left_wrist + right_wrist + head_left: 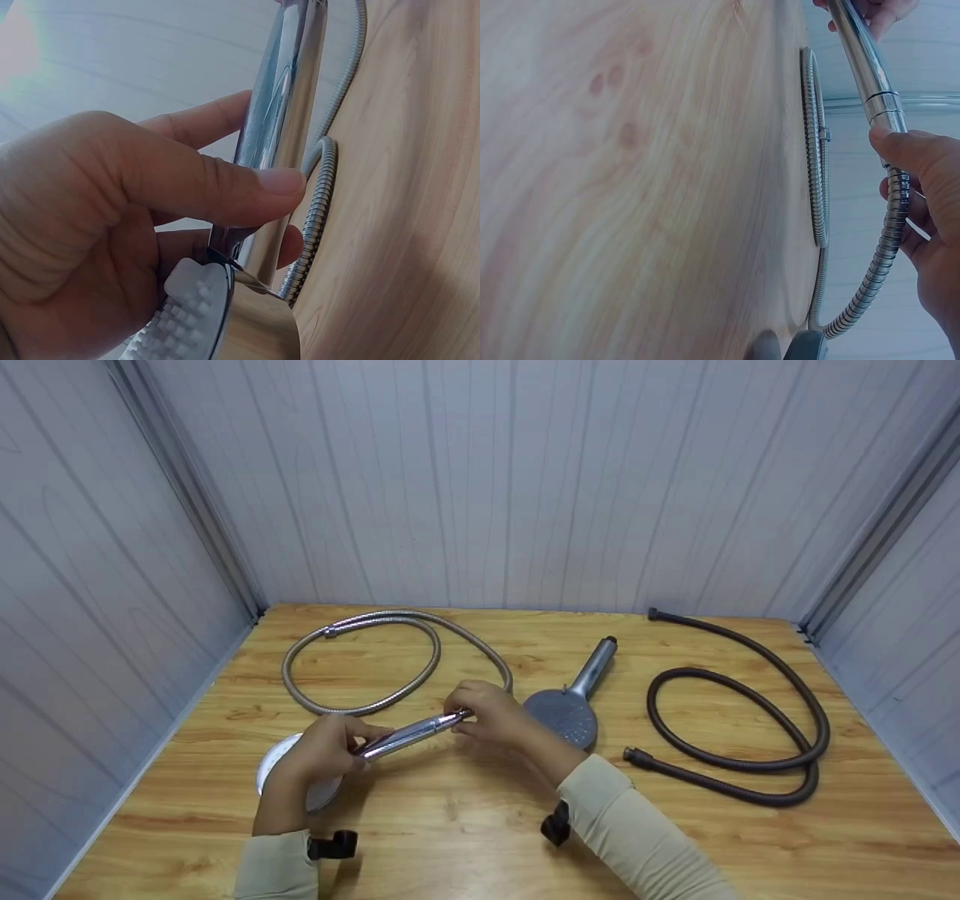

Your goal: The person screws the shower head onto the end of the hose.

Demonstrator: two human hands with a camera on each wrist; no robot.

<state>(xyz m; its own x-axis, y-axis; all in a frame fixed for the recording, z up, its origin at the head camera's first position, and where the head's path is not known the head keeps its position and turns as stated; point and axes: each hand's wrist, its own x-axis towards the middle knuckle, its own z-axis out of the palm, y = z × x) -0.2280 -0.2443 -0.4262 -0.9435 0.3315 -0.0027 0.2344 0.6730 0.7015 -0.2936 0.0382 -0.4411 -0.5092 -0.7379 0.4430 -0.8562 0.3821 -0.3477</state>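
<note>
Two bare hands worked over a wood-grain table [457, 832], holding a chrome handheld shower head [409, 739] slantwise above its near left-centre part. The left hand [319, 746] grasped the handle beside the round head, thumb on one side and fingers on the other; in the head view that hand covered much of the spray face, leaving a pale rim on its left and a strip on its right. The left wrist view showed white nozzles there, with the head cut off at the lower edge.

The right hand [487, 716] pinched the joint where the handle's other end met a silver metal hose [286, 667]. Fingers hid part of this joint, so whether the two were fastened could not be told. The hose ran from behind the right hand to a loop on the far left, its other end near a small collar in that loop.

Just right of the right hand lay a grey shower head [562, 718], its handle pointing far and right, its near edge partly covered by the forearm. Farther right lay a dark hose [823, 727] in a loose loop. A dark shape [806, 346] at the bottom of the right wrist view was too cropped to identify.
</note>
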